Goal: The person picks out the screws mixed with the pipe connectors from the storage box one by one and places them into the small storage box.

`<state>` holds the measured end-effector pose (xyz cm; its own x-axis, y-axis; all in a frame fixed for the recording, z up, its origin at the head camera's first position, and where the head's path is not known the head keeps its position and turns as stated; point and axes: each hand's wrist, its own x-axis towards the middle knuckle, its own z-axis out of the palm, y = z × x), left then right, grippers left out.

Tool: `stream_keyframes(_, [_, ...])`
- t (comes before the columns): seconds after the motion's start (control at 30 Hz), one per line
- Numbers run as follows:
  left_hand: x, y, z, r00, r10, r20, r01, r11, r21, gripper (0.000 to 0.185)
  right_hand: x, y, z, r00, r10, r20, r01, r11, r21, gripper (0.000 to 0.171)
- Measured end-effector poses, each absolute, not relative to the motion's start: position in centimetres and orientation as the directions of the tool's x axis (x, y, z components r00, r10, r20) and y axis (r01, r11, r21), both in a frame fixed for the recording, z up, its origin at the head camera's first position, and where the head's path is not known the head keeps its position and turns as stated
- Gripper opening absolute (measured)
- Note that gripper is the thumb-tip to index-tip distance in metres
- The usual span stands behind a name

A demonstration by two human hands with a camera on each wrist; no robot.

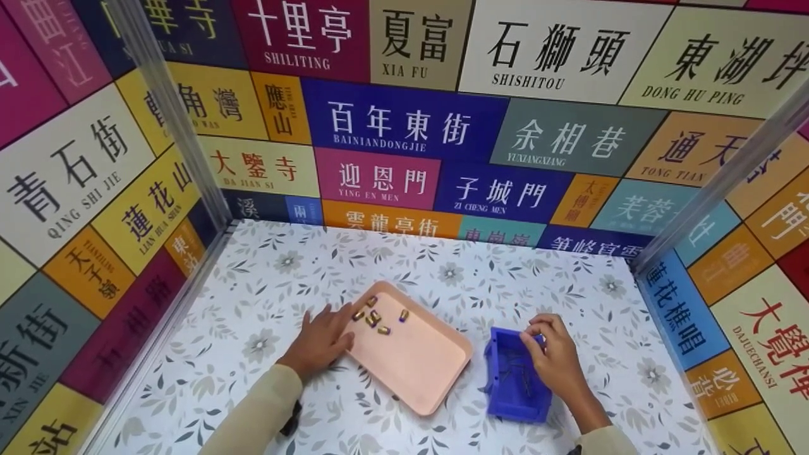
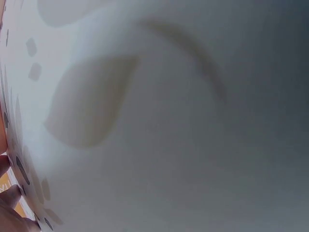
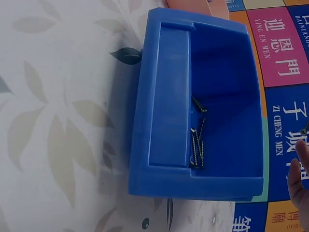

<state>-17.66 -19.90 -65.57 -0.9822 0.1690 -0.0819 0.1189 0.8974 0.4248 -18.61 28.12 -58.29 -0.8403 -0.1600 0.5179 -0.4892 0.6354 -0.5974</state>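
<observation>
A peach tray (image 1: 411, 373) lies on the table with several small gold cylinders (image 1: 384, 330) with purplish ends in its far left part. My left hand (image 1: 319, 341) touches the tray's left edge, its fingers spread; only fingertips (image 2: 12, 195) show in the left wrist view. To the tray's right stands a blue bin (image 1: 519, 407) with several dark screws (image 3: 198, 145) inside. Over the bin's right side, my right hand (image 1: 556, 354) has thumb and forefinger together. At the right wrist view's edge, these fingers (image 3: 300, 169) pinch a dark screw (image 3: 305, 129), partly cut off.
A white tablecloth (image 1: 284, 392) with grey leaves and flowers covers the table. Panels of coloured name signs (image 1: 404, 120) enclose the back and both sides. Clear plastic strips (image 1: 183, 126) run along the corners.
</observation>
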Motion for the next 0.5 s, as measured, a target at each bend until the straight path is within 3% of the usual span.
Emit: stream_keyframes(0.5, [-17.87,-20.03,-65.68,-0.979,0.169,-0.111,0.107,0.9,0.422,0.071,-18.5,28.78,-58.87,-0.837,-0.176,0.518,-0.496,0.643,-0.583,0.018])
